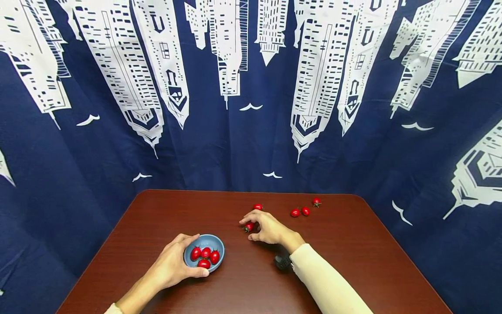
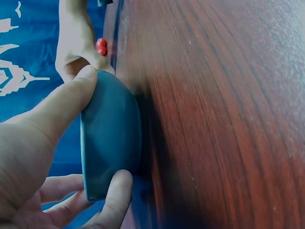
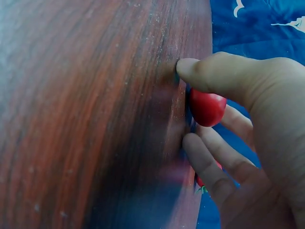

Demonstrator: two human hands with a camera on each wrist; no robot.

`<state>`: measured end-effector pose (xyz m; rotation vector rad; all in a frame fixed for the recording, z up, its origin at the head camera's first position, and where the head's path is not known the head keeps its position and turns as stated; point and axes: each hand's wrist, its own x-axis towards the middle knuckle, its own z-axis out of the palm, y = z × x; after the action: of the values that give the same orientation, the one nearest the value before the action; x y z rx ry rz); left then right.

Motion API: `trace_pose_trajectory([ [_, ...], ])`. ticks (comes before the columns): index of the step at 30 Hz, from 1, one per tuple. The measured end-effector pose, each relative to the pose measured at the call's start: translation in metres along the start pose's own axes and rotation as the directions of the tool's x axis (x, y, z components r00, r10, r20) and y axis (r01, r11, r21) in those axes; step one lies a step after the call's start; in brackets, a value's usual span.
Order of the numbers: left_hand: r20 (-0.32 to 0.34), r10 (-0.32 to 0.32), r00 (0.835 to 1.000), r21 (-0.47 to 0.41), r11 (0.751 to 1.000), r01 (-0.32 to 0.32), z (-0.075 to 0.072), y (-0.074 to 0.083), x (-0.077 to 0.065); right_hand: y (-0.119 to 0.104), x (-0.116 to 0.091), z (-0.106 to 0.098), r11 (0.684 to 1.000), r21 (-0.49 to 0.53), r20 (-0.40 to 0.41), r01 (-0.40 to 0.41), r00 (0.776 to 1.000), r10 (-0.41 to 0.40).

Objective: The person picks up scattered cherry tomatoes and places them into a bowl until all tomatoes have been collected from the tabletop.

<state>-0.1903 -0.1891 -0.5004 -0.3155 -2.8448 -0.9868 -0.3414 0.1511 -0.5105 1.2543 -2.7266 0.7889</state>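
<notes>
My left hand (image 1: pixel 172 262) grips a small blue bowl (image 1: pixel 207 240), thumb at its near rim and fingers round the far side. Several red cherry tomatoes (image 1: pixel 205 252) lie inside it. In the left wrist view the bowl (image 2: pixel 109 129) shows from its side, close over the table, and hides its contents. My right hand (image 1: pixel 269 229) reaches over a single cherry tomato (image 1: pixel 249 226), with thumb and fingers spread around it. In the right wrist view this tomato (image 3: pixel 208 108) sits between the thumb and the parted fingers.
Just beyond the right fingertips lies another cherry tomato (image 1: pixel 257 206). Three more, among them one cherry tomato (image 1: pixel 316 201) with a green stem, lie at the back right of the brown table (image 1: pixel 333 261). A dark blue curtain (image 1: pixel 235 148) with white buildings hangs behind the table.
</notes>
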Motion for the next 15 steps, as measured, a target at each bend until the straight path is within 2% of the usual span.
trace_pose_trajectory([
  [7,-0.016,0.009,1.000,-0.005,1.000,-0.009,0.0071,-0.0005,-0.0003,0.0068,-0.0036,0.0033,0.992,0.126,-0.033,-0.030,0.999,0.035],
  [15,-0.016,-0.002,1.000,0.005,1.000,0.002,0.0005,-0.0016,-0.0014,0.0062,0.0013,0.0036,0.989,0.142,-0.052,-0.035,0.998,0.043],
])
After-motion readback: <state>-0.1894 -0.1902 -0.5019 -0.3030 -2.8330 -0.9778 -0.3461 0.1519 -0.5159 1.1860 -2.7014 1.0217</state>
